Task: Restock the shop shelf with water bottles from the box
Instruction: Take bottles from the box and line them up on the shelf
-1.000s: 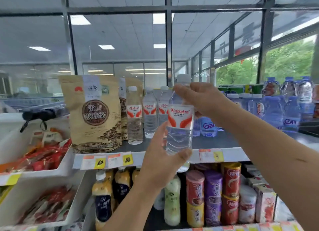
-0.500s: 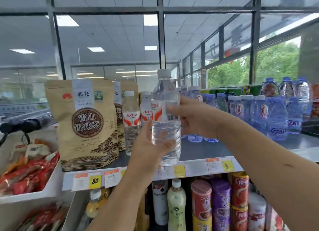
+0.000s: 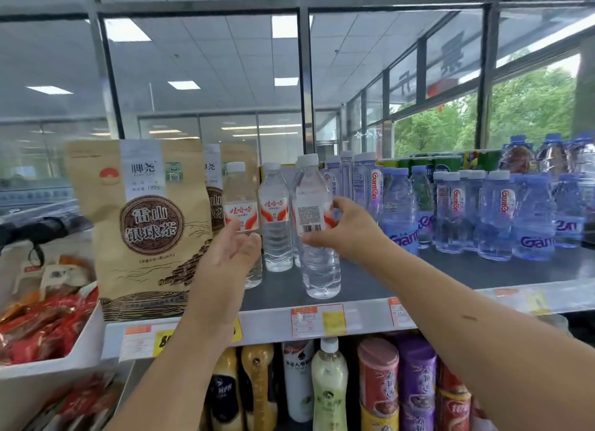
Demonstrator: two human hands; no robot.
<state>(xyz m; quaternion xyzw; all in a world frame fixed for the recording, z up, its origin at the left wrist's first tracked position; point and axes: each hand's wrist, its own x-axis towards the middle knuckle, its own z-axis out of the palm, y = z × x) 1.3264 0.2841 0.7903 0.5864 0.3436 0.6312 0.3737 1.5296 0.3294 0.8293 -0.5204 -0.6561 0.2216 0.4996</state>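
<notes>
A clear water bottle (image 3: 317, 237) with a white cap and red-and-white label stands upright on the dark top shelf (image 3: 450, 271), its barcode facing me. My right hand (image 3: 346, 231) grips it at the label from the right side. My left hand (image 3: 230, 253) hovers just left of it with relaxed fingers, holding nothing, in front of another matching bottle (image 3: 240, 205). A further same-brand bottle (image 3: 275, 218) stands behind. The box is not in view.
Brown tea bags (image 3: 141, 224) stand at the shelf's left. Blue-tinted bottles (image 3: 495, 214) fill the right side. Price tags (image 3: 317, 321) line the shelf edge. Drinks and cans (image 3: 380, 385) sit on the shelf below. A white bin (image 3: 74, 343) of red snack packs is at left.
The bottle went from held in front of the shelf by both hands to standing on the shelf. My left hand has let go of it; my right hand still grips it.
</notes>
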